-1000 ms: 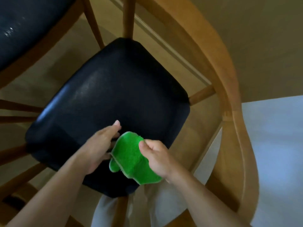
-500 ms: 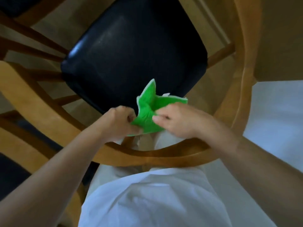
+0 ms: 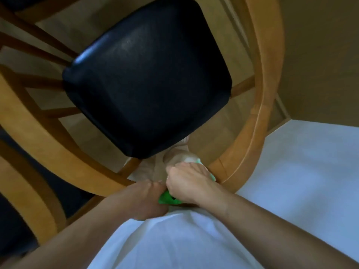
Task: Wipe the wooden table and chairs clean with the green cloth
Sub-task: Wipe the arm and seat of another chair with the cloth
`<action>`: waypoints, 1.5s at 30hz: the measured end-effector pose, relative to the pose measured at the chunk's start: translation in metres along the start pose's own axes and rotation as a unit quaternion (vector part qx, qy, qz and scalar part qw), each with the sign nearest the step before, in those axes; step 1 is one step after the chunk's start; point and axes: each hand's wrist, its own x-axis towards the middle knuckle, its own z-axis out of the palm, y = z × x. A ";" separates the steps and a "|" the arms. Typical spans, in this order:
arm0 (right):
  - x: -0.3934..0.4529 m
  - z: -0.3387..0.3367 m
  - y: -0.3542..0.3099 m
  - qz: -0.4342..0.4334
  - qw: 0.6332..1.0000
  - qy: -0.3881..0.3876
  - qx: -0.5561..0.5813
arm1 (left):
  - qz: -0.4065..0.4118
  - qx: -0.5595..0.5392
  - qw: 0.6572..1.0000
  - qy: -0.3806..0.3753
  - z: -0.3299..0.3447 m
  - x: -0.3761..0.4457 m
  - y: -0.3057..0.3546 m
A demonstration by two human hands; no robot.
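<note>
Green fuzzy cloth with a white edge (image 3: 167, 199), bunched small and mostly hidden under the right hand (image 3: 186, 183), only slivers showing at either side of it. Pressed onto the curved light-wood backrest rail (image 3: 252, 142), on the near side of the glossy black padded chair seat (image 3: 147, 78), close against the white garment (image 3: 174, 239).

Head view, hands: right hand clamped over the cloth, fingers curled down around it and the rail. Left hand (image 3: 149, 199) tucked just beside, nearer the body than the seat, fingers curled and touching the cloth's green edge; cannot tell whether pinching it or only steadying.

Changed within the last second: was opened out between both hands above the seat, now gathered into a pad and brought back from the seat to the rail. Probably means refolding finished and wiping of the chair's wooden frame starting, with the rest of the rail, the spindles beyond the seat and the table surface likely yet to do.
</note>
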 end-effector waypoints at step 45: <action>-0.041 -0.056 0.160 -0.118 0.946 0.176 -0.246 | -0.125 -0.018 0.987 0.097 0.000 0.041 0.098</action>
